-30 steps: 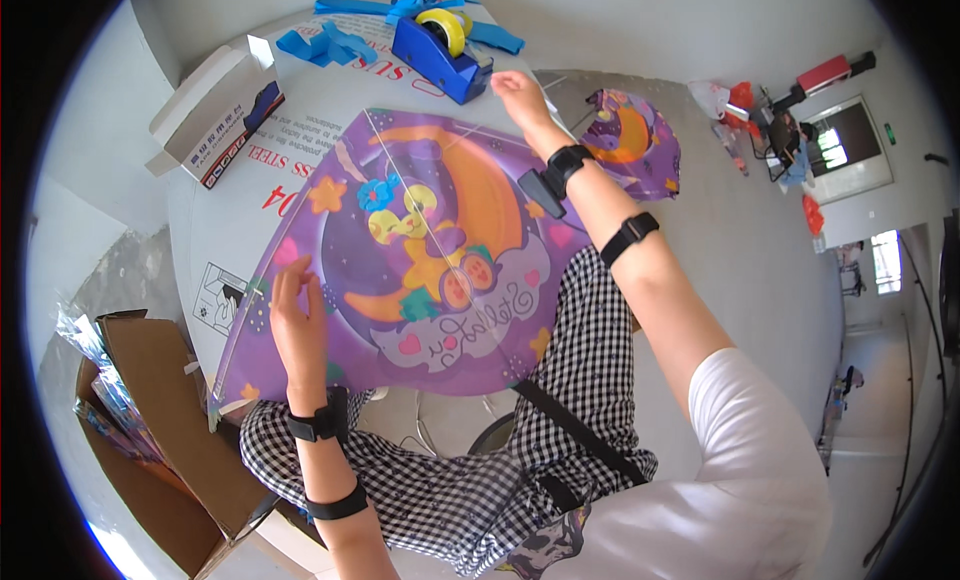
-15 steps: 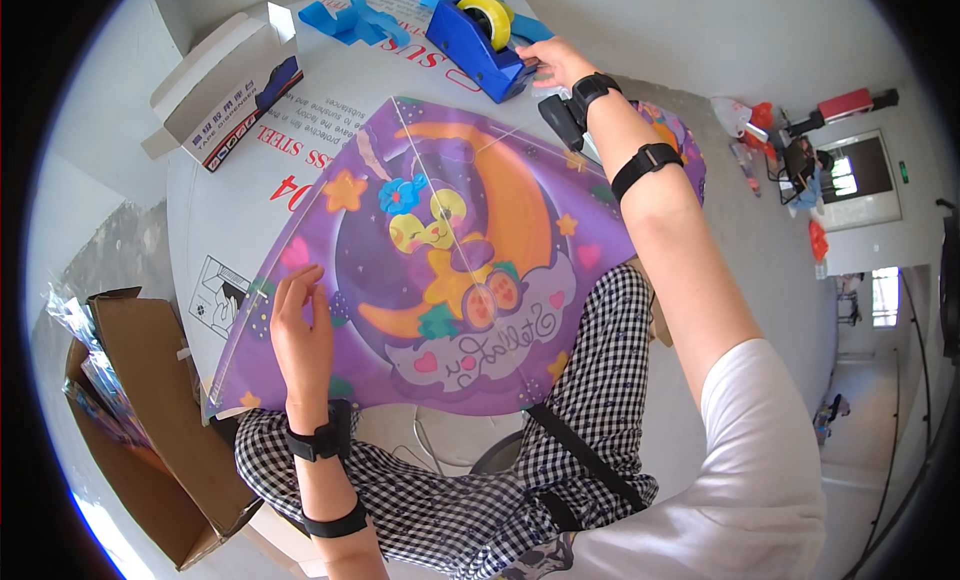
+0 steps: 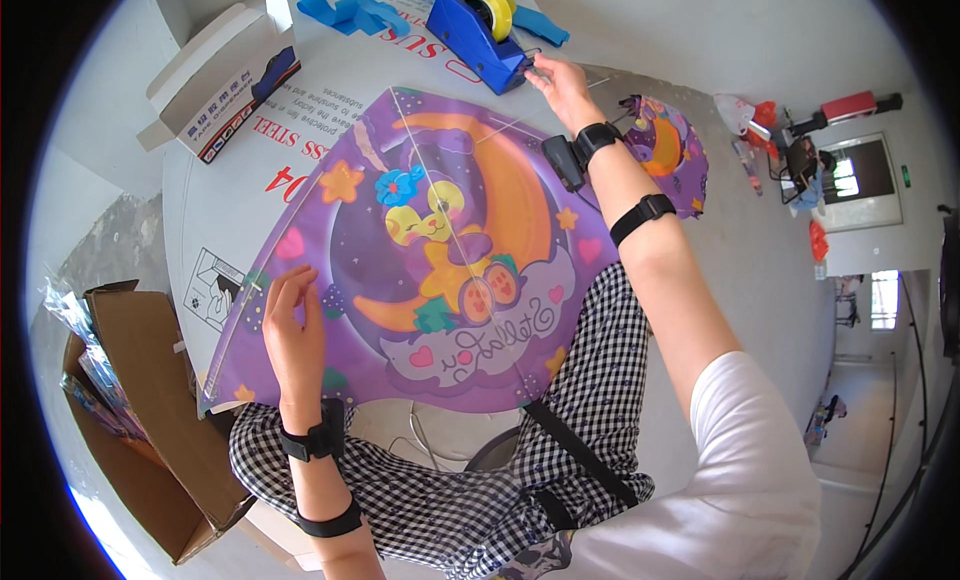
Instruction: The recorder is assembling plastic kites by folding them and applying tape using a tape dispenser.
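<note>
A purple kite [image 3: 350,210] with a cartoon rabbit, an orange moon and thin rods lies spread over the table edge and my lap. On its left side rests my left hand [image 3: 294,325], fingers loosely bent and holding nothing. My right hand [image 3: 563,92] reaches beyond the kite's far right edge to the front end of a blue tape dispenser [image 3: 470,45]. Its thumb and fingers are pinched together there, seemingly on the end of the clear tape, which is hard to make out. A yellowish tape roll [image 3: 490,12] sits in the dispenser.
An opened carton [image 3: 225,85] stands at the far left of the table [image 3: 215,195], near blue ribbon strips [image 3: 350,12]. A brown cardboard box [image 3: 165,410] holding plastic-wrapped packs is on the left. Another purple printed piece [image 3: 670,155] hangs beyond my right forearm.
My right hand has drawn slightly down and to the right at the dispenser's front end, with its fingers pinched closer. My left hand stays nearly in place on the kite.
</note>
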`<action>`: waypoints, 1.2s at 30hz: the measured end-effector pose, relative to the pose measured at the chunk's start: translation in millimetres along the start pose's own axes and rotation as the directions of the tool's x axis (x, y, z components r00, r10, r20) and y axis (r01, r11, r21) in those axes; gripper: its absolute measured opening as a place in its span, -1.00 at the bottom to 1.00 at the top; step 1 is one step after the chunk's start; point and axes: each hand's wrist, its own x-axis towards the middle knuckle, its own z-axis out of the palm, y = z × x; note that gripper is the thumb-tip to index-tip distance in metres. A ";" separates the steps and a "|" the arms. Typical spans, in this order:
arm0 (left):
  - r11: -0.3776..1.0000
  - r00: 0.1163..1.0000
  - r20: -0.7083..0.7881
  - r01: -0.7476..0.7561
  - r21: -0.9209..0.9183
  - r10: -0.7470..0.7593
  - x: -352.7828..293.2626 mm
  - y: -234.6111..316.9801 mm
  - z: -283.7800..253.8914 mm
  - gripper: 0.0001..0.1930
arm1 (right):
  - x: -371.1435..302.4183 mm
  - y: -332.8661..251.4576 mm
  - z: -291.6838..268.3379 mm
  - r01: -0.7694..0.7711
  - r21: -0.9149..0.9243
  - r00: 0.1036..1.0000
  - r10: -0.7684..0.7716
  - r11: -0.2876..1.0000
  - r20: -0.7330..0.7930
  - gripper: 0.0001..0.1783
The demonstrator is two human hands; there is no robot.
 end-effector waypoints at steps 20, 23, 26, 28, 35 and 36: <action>1.000 0.999 -0.037 -0.017 -0.011 0.016 -2.2 -8.6 -4.8 -0.83 | 2.0 27.1 -16.9 0.127 -0.629 0.984 -0.175 0.767 -0.014 -0.89; 1.000 0.996 -0.089 0.008 -0.029 -0.010 -2.0 -13.4 -13.9 -0.82 | -36.6 33.5 -7.5 0.219 -0.724 0.896 -0.428 0.654 -0.115 -0.80; 0.995 0.990 -0.129 0.051 -0.091 -0.062 -6.1 -14.2 -19.7 -0.80 | -117.5 20.6 20.1 0.232 -0.316 0.942 -0.131 0.920 0.309 -0.77; 0.926 0.984 -0.042 0.151 -0.346 -0.176 -6.1 -12.6 -23.1 -0.77 | -186.2 14.4 50.7 0.103 -0.168 0.787 0.023 0.980 0.617 -0.83; 0.674 0.983 0.107 0.180 -0.716 -0.150 -12.3 -5.3 -35.0 -0.71 | -329.7 31.3 150.2 0.180 -0.403 0.678 0.184 0.898 0.712 -0.91; 0.678 0.974 0.121 0.219 -0.701 -0.191 -13.9 -6.6 -38.1 -0.71 | -336.1 34.7 157.1 0.186 -0.381 0.663 0.170 0.906 0.729 -0.91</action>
